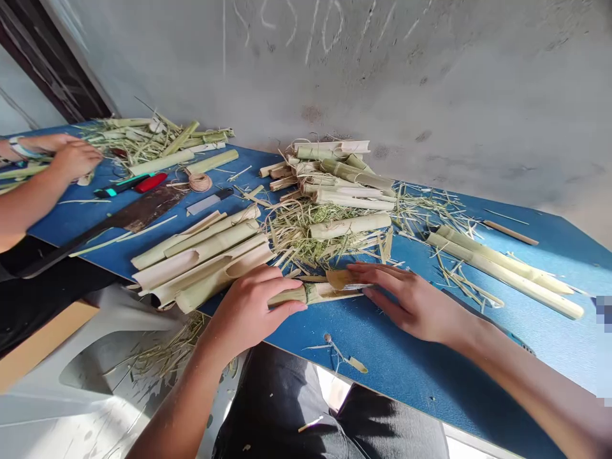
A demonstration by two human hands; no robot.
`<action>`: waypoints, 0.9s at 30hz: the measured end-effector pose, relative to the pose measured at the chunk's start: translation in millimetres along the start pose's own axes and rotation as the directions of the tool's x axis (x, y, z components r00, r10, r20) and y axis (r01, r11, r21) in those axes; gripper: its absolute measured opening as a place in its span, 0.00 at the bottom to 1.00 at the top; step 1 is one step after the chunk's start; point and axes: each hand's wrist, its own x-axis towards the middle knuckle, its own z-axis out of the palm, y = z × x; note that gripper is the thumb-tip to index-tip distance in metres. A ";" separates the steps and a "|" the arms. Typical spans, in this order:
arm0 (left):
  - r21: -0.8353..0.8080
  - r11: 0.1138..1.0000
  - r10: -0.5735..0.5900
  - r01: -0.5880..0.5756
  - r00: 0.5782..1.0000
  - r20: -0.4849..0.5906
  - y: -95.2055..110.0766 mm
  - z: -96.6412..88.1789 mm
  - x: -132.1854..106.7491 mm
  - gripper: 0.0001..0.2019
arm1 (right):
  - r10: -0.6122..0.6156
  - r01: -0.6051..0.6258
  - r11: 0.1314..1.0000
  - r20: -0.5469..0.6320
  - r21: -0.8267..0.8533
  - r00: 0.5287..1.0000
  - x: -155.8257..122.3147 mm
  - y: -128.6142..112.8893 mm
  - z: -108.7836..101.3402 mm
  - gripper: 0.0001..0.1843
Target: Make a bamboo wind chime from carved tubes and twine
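Left hand [252, 307] holding bamboo [310, 293], right [412, 301] perhaps sandpaper [338, 279]

Room nr-side of R hand [411, 303] (bamboo pile [354, 173] beyond)

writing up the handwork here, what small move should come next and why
Probably slide the flat tan sheet lightly along the pale green, partly cut-open bamboo tube: the right hand holds the sheet at the cut-open part, while the left hand grips the tube's other end, which should steady it.
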 end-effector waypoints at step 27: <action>-0.014 0.999 0.030 -0.029 1.000 0.004 4.3 -1.5 -0.7 0.09 | -0.293 0.323 0.899 0.142 -0.297 0.946 27.7 -30.5 -17.9 0.20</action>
